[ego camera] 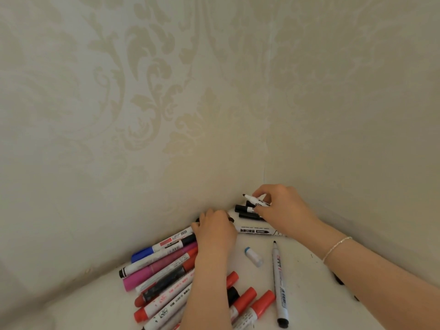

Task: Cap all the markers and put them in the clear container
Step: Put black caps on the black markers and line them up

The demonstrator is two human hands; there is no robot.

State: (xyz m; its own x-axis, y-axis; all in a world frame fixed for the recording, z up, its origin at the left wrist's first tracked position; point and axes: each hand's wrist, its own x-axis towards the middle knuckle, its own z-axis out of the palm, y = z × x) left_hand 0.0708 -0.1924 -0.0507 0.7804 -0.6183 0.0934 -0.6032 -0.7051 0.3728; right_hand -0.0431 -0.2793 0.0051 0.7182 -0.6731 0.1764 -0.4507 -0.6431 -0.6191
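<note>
Right hand [283, 208] pinches uncapped black marker [256, 200]; left hand [215, 228] curled over marker pile [166, 265] on worktop [309, 294], grip unclear.

Bare forearms, thin silver bracelet [336, 248] on rt wrist.

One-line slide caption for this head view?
Right hand pinches an uncapped black marker in the wall corner; left hand rests on the marker pile.
</note>
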